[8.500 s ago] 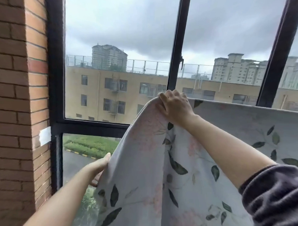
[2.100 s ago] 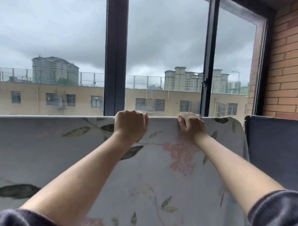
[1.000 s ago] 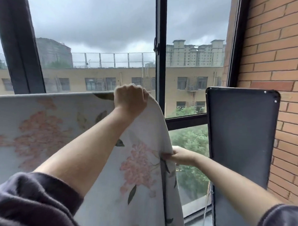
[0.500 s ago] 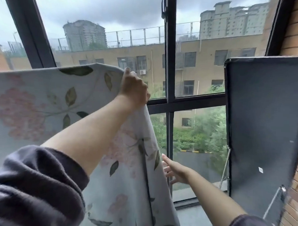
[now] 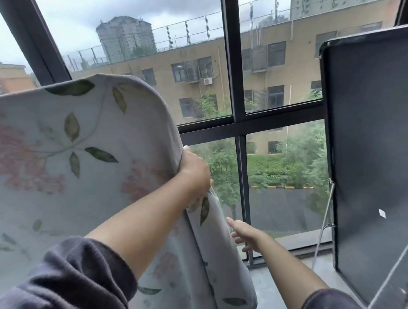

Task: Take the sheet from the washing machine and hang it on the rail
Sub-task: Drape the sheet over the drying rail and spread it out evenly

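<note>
From the head view we see the sheet draped over the rail, which is hidden under its top fold, in front of the window frame. Our left hand has its fingers closed on the sheet's right edge, likely to tug it straight. Our right hand, fingers spread and empty, reaches toward the lower hem, just beside it. A dark panel stands at right.
</note>
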Available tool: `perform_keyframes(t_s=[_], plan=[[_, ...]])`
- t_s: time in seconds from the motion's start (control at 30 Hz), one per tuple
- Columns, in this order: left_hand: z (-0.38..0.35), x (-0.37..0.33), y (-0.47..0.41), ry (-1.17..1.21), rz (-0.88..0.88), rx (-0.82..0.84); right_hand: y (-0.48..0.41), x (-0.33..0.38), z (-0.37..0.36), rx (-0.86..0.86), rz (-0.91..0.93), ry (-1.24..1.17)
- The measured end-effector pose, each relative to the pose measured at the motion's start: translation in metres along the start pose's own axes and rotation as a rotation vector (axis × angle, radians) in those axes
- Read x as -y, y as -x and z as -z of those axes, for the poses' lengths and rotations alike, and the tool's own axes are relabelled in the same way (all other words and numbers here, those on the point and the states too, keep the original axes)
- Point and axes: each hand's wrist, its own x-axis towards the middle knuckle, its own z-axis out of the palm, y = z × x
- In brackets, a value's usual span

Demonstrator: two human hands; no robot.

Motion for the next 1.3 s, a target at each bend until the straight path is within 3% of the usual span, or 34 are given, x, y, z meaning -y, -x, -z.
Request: perform_keyframes(t_s=[0.23,0.43,0.53,0.7,0.83,0.93,1.13,1.3], plan=[[-0.005,-0.052,-0.018,0.167,-0.041,0.186,0.007,-0.027,0.011,-0.034,0.010,-0.054],[-0.026,-0.088,-0.017,0.120,-0.285,0.127,0.011,-0.058,0.032,-0.112,-0.004,-0.145],[-0.045,-0.101,-0.011,0.186,-0.348,-0.031,0.020,-0.071,0.041,-0.153,-0.027,-0.167],[-0.084,-0.103,0.009,0.170,-0.520,-0.486,0.031,-0.090,0.042,-0.179,-0.053,-0.352],[-0.104,-0.097,0.022,0.282,-0.512,-0.609,0.039,-0.102,0.036,-0.211,-0.077,-0.373],[-0.106,-0.098,0.027,0.380,-0.475,-0.665,0.042,-0.115,0.027,-0.037,-0.096,-0.490],[-0.111,-0.103,0.030,0.496,-0.444,-0.800,0.061,-0.116,0.018,0.029,0.186,-0.940],[-0.111,-0.105,0.036,0.541,-0.440,-0.832,0.096,-0.102,0.036,0.022,0.225,-0.994]])
